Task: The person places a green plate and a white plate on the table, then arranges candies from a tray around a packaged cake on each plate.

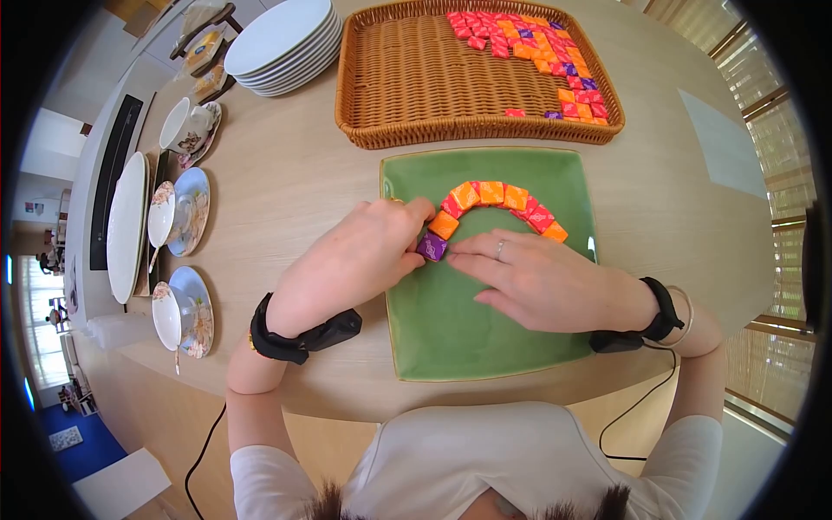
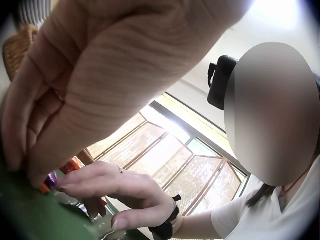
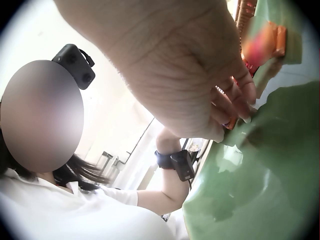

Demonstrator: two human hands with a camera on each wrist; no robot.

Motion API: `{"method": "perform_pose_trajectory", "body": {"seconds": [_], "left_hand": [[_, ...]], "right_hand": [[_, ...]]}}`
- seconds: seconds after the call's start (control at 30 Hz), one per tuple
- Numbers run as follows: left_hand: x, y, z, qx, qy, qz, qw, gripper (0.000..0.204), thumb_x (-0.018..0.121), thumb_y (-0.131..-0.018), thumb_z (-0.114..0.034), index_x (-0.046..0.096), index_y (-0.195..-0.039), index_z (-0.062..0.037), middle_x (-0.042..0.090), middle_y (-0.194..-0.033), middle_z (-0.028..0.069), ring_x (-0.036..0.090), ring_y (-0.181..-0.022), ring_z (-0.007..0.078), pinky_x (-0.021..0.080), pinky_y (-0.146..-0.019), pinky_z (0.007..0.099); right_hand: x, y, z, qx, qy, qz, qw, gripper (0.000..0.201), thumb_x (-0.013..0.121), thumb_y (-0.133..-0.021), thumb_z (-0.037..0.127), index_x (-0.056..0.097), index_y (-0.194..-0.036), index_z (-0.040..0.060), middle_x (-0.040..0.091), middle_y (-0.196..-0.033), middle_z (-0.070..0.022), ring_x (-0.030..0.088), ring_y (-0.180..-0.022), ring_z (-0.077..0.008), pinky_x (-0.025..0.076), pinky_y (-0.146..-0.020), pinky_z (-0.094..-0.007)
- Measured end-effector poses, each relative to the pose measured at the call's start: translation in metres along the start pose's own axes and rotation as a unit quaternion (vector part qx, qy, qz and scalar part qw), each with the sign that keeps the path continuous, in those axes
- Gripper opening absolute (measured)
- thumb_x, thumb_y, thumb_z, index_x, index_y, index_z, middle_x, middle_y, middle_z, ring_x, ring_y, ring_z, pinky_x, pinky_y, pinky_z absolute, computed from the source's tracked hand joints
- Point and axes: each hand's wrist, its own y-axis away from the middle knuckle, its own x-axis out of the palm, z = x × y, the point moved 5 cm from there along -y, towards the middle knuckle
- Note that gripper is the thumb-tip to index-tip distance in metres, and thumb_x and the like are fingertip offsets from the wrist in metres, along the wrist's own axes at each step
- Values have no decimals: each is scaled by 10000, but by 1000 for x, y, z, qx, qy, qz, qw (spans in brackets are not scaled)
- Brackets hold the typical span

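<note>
On the green square plate (image 1: 468,347), orange and pink wrapped pieces (image 1: 491,192) form an arch, with a purple wrapped piece (image 1: 432,247) at its left end. My left hand (image 1: 355,256) pinches the purple piece from its left side; in the left wrist view this hand (image 2: 100,85) hides most of that piece (image 2: 51,180). Opposite it, my right hand (image 1: 550,282) lies over the plate inside the arch, its extended fingertips touching or very near the purple piece's right edge. In the right wrist view, the right hand's (image 3: 185,75) fingers reach down to the plate (image 3: 240,195).
Beyond the plate is a wicker basket (image 1: 416,134) with many pink, orange and purple pieces, mostly on its right side. White plates (image 1: 282,48) are stacked at the back left. Flowered cups (image 1: 162,214) on saucers (image 1: 198,208) and a white oval plate (image 1: 127,230) stand at the left.
</note>
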Motion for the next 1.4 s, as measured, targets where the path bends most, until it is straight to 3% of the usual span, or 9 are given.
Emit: {"method": "perform_pose_trajectory", "body": {"seconds": [0.1,0.2,0.53,0.6,0.67,0.7,0.83,0.9,1.4], "left_hand": [[0,0,0,-5,9,7,1000,224,711,-812,-49,581,-976,34,662,-809,223,652,-818,425,520,-702,476],[-1,0,-1,-13,13,11,1000,231,717,-810,-52,581,-976,33,662,-810,222,651,-822,423,518,-699,475],[-3,1,-2,-7,9,11,1000,247,729,-808,-58,580,-982,34,666,-820,217,652,-828,419,520,-709,470],[-3,1,-1,-10,12,17,1000,248,728,-807,-56,578,-982,36,668,-820,213,653,-826,418,520,-710,469],[-2,2,2,-20,-7,25,999,393,737,-791,-28,614,-1158,35,696,-786,142,685,-739,314,542,-686,390],[-3,2,2,-20,-6,25,999,393,737,-791,-28,614,-1158,35,696,-786,142,685,-739,314,542,-686,390],[-5,3,1,-22,-10,27,999,385,731,-800,-30,614,-1161,40,693,-781,144,683,-740,313,538,-689,389],[-4,3,1,-21,-15,26,999,385,729,-803,-30,613,-1163,39,692,-781,145,683,-743,313,537,-691,390],[-4,2,0,-29,-33,31,999,395,726,-811,-35,604,-1180,35,691,-789,141,675,-768,327,530,-709,404]], "right_hand": [[-5,0,-4,55,-14,12,998,388,711,-849,113,565,-1182,-22,581,-1128,-135,585,-1014,-309,505,-882,-402],[-5,-1,-8,42,-9,-25,999,340,700,-860,103,564,-1146,-24,572,-1105,-141,588,-1020,-323,500,-877,-410],[-7,-3,-6,41,-9,-10,999,319,682,-885,100,565,-1157,-21,585,-1116,-145,596,-1033,-326,502,-877,-420],[-25,3,-7,77,6,-40,996,324,671,-898,98,568,-1191,4,601,-1096,-139,603,-1026,-321,506,-855,-418],[-43,16,-18,103,32,-74,991,399,685,-883,89,560,-1257,30,617,-1123,-122,613,-1029,-306,513,-852,-395],[-55,24,-25,128,60,-109,984,478,699,-868,80,552,-1323,56,633,-1151,-105,623,-1032,-290,519,-849,-372],[-73,43,-37,243,-5,-68,968,527,739,-838,62,547,-1329,44,623,-1045,-96,606,-900,-245,510,-778,-351],[-68,52,-40,280,-30,-24,959,472,737,-858,120,546,-1282,42,625,-1024,-120,629,-924,-299,519,-788,-401],[-39,57,-40,268,-8,-40,963,616,741,-848,101,448,-1388,63,574,-1013,-144,584,-918,-334,485,-822,-421]]}}
